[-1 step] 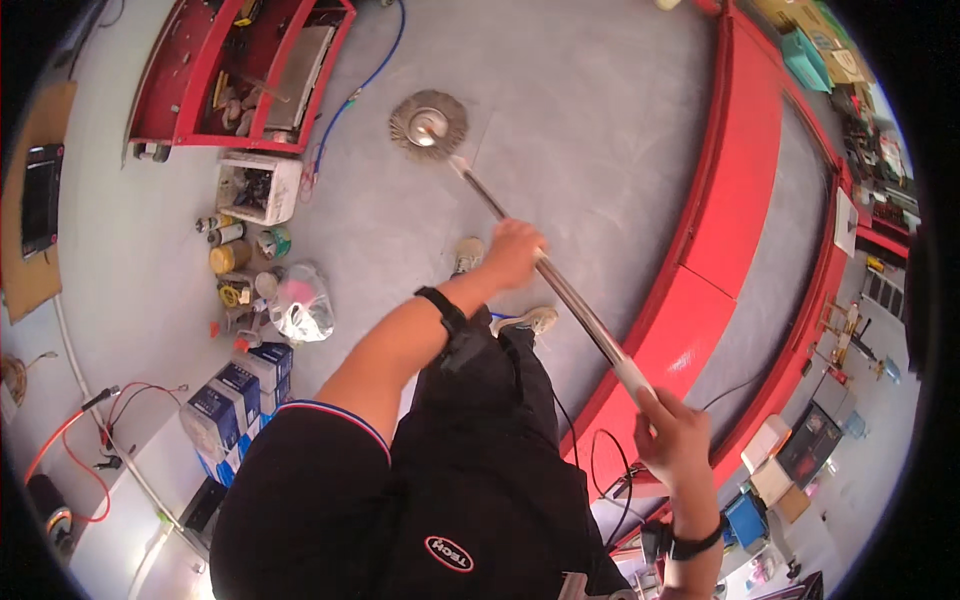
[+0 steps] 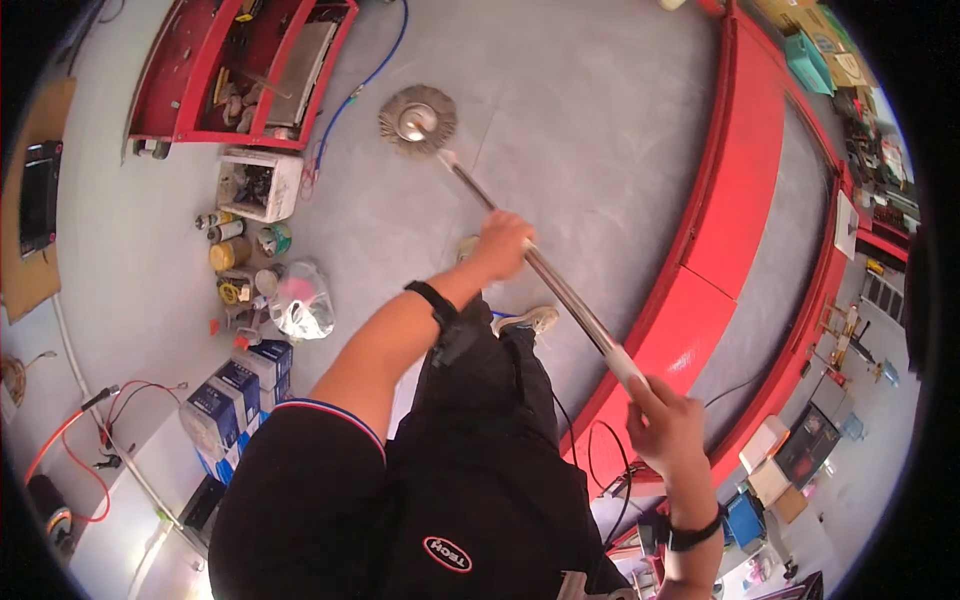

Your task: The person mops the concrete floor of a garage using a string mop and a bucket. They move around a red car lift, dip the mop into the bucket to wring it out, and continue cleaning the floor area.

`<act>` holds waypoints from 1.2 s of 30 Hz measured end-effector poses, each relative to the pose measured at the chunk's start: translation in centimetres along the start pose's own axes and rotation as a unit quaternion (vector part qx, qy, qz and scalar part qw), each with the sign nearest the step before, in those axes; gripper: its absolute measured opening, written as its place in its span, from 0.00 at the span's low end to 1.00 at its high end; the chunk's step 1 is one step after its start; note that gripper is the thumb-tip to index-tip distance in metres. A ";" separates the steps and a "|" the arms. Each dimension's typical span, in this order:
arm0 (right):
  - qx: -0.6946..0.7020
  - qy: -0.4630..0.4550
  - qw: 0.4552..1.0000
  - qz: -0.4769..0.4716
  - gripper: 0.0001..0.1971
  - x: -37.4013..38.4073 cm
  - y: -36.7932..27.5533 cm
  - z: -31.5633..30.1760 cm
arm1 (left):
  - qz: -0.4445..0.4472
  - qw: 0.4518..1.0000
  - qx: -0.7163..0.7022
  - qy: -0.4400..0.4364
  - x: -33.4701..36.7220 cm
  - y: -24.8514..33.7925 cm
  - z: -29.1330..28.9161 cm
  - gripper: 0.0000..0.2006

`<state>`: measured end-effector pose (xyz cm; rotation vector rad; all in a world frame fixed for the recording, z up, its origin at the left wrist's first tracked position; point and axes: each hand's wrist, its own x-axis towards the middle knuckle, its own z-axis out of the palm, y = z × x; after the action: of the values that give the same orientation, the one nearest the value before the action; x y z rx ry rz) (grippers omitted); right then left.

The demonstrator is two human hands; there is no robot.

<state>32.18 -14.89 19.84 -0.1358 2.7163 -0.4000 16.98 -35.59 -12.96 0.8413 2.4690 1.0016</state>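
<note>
A mop (image 2: 570, 295) with a long metal pole slants across the view, its round grey string head (image 2: 440, 130) lying flat on the grey floor. Around the middle of the pole, my left hand (image 2: 503, 246) is closed, a black band on its wrist. My right hand (image 2: 667, 428) grips the pale upper end of the pole, close to the red platform; that wrist has a dark band too. My shoes (image 2: 540, 319) stand on the floor below the pole, one partly hidden behind my left hand.
A long red metal platform (image 2: 730, 190) runs along the right. On the left are a red tool cart (image 2: 190, 137), a white crate (image 2: 285, 190), several cans (image 2: 230, 254), a plastic bag (image 2: 305, 312) and stacked blue-and-white boxes (image 2: 215, 410). A blue hose (image 2: 385, 58) lies near the cart.
The mop head has slid slightly left and away from me across the floor. Both hands have shifted a little left with the pole, still gripping it.
</note>
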 end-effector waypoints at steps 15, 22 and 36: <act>0.092 -0.020 0.996 0.010 0.16 3.9 -3.9 11.6 | -0.065 0.990 0.111 -0.066 -7.5 -11.2 -3.1 0.11; 0.101 0.034 0.982 0.159 0.18 -15.1 1.9 12.8 | 0.028 0.987 0.073 -0.140 -10.8 2.8 10.6 0.11; 0.169 0.108 0.795 0.572 0.13 -52.6 -7.2 18.9 | 0.295 0.846 0.071 -0.438 -25.5 35.4 34.9 0.14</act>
<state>88.17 -18.77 24.44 1.6307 2.2958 -0.4944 68.24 -13.66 -9.39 1.7043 1.5129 0.3985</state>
